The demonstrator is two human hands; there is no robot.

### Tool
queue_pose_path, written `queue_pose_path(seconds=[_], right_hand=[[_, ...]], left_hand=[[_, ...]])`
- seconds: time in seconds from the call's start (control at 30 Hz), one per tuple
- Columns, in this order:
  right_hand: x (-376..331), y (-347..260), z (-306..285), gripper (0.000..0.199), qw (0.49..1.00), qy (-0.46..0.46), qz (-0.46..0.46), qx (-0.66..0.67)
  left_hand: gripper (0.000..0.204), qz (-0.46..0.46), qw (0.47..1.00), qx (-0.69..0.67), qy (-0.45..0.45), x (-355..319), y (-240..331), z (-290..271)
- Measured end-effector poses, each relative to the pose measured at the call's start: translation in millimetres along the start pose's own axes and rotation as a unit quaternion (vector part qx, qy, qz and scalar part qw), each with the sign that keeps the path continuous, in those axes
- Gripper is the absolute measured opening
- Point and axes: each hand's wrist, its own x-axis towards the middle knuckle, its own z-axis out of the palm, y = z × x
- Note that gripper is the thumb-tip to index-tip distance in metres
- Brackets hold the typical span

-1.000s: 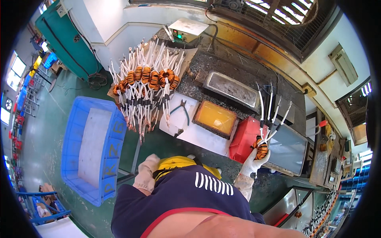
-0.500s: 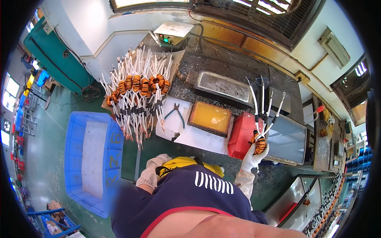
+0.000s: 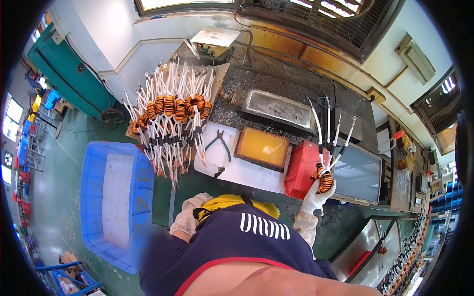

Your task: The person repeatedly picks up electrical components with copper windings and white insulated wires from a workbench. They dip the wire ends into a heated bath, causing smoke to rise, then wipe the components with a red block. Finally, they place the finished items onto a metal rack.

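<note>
In a white glove, my right hand [image 3: 314, 198] grips a toroidal coil [image 3: 325, 182] wound with orange-copper wire on a dark core. Its white sleeved leads point up and away from me, with black sleeves partway along and metal ends. The coil is held over the gap between a red plastic bin [image 3: 302, 170] and a grey flat-topped surface [image 3: 356, 170]. My left hand [image 3: 196, 201], also gloved, stays close to my body by a yellow cloth [image 3: 222, 202]; its fingers are too hidden to read. Many similar coils [image 3: 169, 106] lie bunched on the bench at left.
Cutting pliers [image 3: 220, 143] lie on white board, left of a tray of amber material [image 3: 261, 148]. Behind it sits a rectangular metal pot [image 3: 279, 108]. A control box [image 3: 215, 42] stands at the back. A blue crate [image 3: 116, 197] is on the floor at left.
The view has shifted very slightly. My right hand keeps its hold on the coil in nearly the same place. The green light on the control box no longer shows.
</note>
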Motion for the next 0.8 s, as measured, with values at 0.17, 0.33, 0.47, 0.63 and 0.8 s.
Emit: queue_pose_path(seconds=[0.17,0.33,0.47,0.63,0.8], right_hand=[[-0.9,3.4,1.7,0.063,1.0,-0.003,0.012,0.025],[-1.6,6.0,1.4,0.064,1.0,-0.007,0.016,0.006],[-0.5,-0.2,-0.1,0.064,1.0,-0.012,0.015,0.003],[-1.1,1.8,1.2,0.064,0.999,-0.02,0.037,0.034],[-1.6,5.7,1.7,0.065,0.998,-0.016,0.033,0.05]], left_hand=[[0.051,0.012,1.0,0.002,0.012,6.6,-5.2,2.9],[0.051,0.057,0.998,0.024,0.021,16.3,-10.4,5.5],[0.051,0.039,0.999,0.021,0.012,25.4,-12.8,8.0],[0.052,0.023,1.0,0.014,0.006,26.6,-14.9,12.0],[0.053,0.029,0.999,0.01,0.017,7.9,-0.4,5.7]])
